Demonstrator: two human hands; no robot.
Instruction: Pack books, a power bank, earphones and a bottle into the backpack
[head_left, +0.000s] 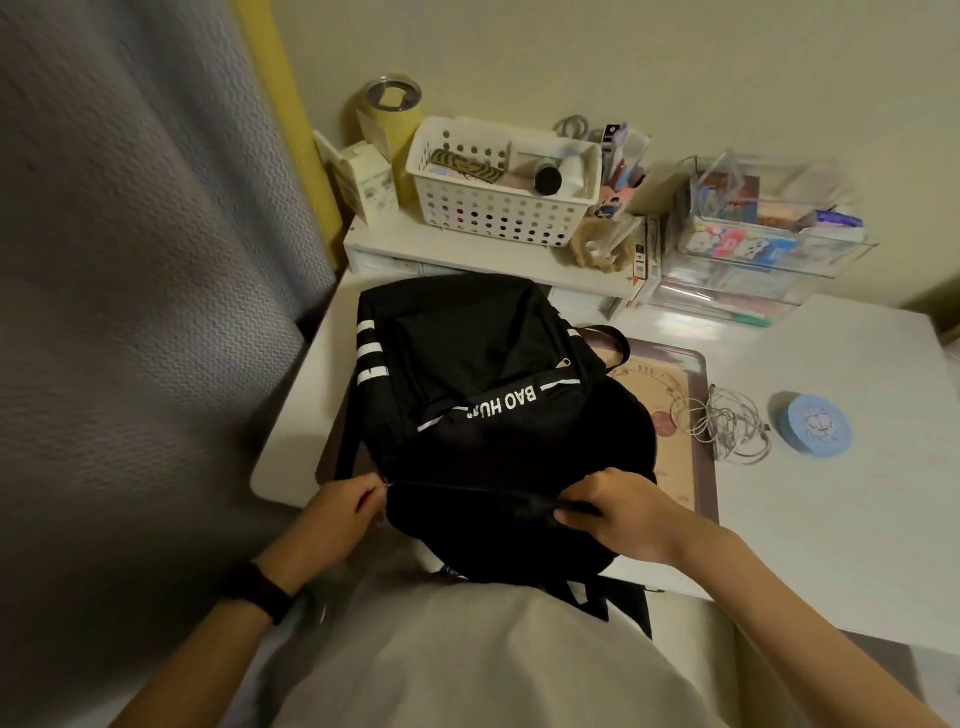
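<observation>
Black backpack (483, 415) lies on the worktop (831, 519), its top zip apparently closed. With the earphones (727, 423) unpacked at its 3 o'clock, we judge we are opening it. Our left hand (343, 512) pinches the zip pull (387, 484) at 9 o'clock. Our right hand (628, 514) has its fingers (571, 514) curled tight on the fabric. Next comes a steady pull along the zip.

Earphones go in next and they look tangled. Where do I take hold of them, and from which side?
Pinch the dense middle of the earphones bundle, coming from above with the right hand, the nearer one. The cable lies flat in loose loops on the desk right of the backpack, so one strand would likely trail; the blue round tin sits close on their right.
</observation>
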